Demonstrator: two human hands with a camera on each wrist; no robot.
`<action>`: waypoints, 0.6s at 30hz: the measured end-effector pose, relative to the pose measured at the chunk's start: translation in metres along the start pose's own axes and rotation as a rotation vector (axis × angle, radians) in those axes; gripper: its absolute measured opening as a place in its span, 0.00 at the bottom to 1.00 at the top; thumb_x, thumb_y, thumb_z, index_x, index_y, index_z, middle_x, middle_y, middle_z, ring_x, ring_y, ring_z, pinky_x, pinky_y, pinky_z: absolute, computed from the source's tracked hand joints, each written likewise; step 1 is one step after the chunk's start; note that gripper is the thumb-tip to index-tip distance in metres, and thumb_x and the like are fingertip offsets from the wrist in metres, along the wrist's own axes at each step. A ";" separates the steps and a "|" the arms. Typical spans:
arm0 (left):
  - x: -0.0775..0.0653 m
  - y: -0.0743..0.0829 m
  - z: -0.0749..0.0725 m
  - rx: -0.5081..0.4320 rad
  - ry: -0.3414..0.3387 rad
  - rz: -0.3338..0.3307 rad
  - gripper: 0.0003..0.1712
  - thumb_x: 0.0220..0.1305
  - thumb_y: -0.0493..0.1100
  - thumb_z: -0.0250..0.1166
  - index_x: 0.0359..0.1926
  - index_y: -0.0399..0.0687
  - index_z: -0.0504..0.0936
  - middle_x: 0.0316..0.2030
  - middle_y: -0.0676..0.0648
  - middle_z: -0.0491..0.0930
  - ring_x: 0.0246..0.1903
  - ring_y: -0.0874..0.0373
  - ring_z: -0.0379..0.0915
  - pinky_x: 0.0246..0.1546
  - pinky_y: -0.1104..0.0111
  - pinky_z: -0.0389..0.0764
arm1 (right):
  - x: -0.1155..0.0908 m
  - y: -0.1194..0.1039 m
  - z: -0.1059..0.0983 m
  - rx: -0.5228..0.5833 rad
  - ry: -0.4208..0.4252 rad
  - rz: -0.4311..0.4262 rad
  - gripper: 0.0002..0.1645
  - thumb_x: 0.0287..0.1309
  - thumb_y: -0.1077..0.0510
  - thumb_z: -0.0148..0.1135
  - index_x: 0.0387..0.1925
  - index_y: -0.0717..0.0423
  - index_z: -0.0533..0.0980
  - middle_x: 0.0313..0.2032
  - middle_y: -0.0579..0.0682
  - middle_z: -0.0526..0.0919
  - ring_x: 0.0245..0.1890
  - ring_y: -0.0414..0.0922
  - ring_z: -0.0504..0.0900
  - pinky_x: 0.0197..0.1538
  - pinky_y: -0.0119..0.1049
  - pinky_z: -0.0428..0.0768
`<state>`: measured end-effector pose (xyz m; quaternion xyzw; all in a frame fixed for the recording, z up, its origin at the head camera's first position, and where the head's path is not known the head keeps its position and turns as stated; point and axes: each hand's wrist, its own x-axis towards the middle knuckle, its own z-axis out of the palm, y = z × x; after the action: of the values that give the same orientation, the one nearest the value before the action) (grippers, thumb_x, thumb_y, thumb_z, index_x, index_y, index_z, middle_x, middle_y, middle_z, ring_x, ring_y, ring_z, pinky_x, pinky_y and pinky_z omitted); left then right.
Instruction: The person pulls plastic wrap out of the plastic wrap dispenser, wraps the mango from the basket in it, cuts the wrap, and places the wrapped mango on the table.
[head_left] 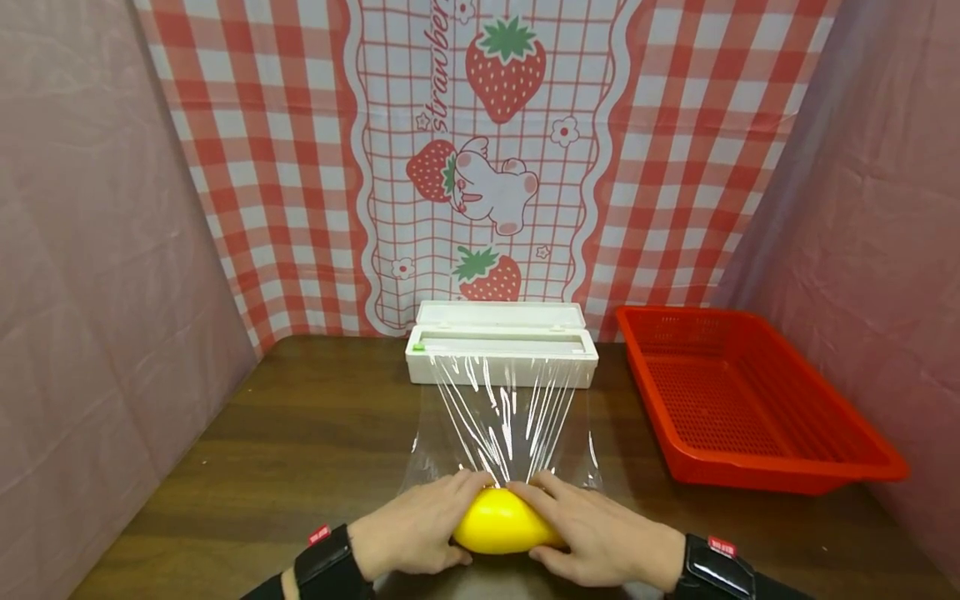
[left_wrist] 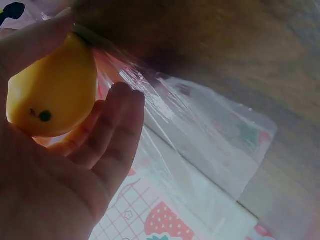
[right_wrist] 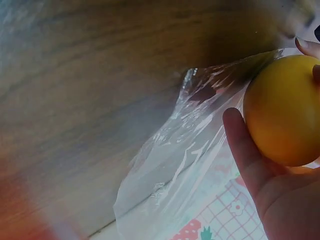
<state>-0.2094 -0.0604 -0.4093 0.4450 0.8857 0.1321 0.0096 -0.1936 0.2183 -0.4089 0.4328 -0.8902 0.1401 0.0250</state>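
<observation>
A smooth, oval yellow fruit (head_left: 500, 523) is held between both hands near the table's front edge. My left hand (head_left: 422, 521) grips its left end, where a small green spot shows in the left wrist view. The right hand (head_left: 596, 529) holds the other end, thumb below and fingers over the top. Clear plastic wrap (head_left: 501, 429) stretches from a white wrap dispenser (head_left: 502, 371) to the fruit, gathering into tight creases at the fingertips. Behind, the dispenser's lid (head_left: 500, 314) is raised. Loose side edges of the film flare out in both wrist views.
To the right stands a red plastic basket (head_left: 666, 417) with perforated walls. The brown wooden table (head_left: 300, 433) extends left of the wrap. A checked strawberry-print cloth (head_left: 277, 167) hangs behind the dispenser, and pink cloths (head_left: 97, 250) close off both sides.
</observation>
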 end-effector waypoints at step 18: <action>0.001 0.000 -0.007 -0.127 -0.086 -0.061 0.50 0.53 0.29 0.74 0.72 0.58 0.59 0.54 0.53 0.72 0.42 0.61 0.74 0.51 0.64 0.81 | -0.003 -0.005 -0.003 -0.100 -0.087 0.026 0.65 0.52 0.53 0.79 0.81 0.41 0.46 0.58 0.44 0.73 0.47 0.41 0.75 0.46 0.38 0.84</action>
<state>-0.2113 -0.0612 -0.4027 0.4216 0.8874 0.1683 0.0800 -0.1886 0.2186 -0.4053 0.4250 -0.9019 0.0769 0.0060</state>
